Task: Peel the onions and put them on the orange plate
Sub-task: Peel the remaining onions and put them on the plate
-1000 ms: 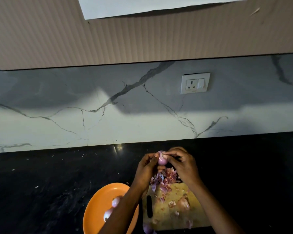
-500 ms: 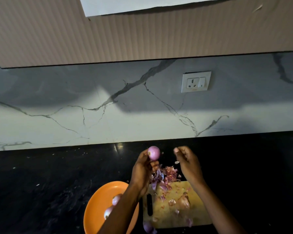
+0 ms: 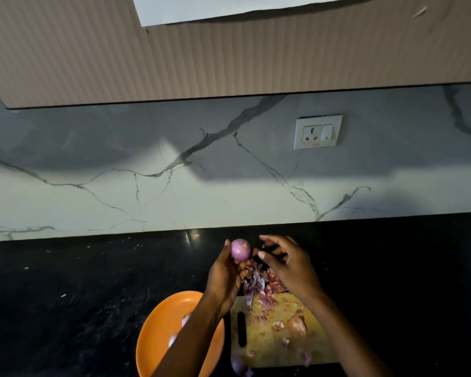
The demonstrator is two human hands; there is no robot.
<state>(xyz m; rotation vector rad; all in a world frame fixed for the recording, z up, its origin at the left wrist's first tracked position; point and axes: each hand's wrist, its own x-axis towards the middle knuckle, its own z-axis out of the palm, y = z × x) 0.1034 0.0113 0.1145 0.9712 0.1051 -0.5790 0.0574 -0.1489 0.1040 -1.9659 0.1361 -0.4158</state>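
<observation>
Flanking cutting board point(image 3: 269, 346): orange plate point(image 3: 158, 330), peel heap point(image 3: 259, 284).

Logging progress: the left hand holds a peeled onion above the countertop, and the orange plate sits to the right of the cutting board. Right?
Not quite. In the head view the orange plate sits left of the cutting board. The left hand does hold the peeled onion.

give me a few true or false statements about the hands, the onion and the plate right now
1. The left hand holds a peeled onion. True.
2. The right hand grips a knife. False: it holds nothing, fingers loosely curled.
3. The orange plate lies left of the cutting board. True.
4. The onion peels are piled on the plate. False: they lie on the board.
</observation>
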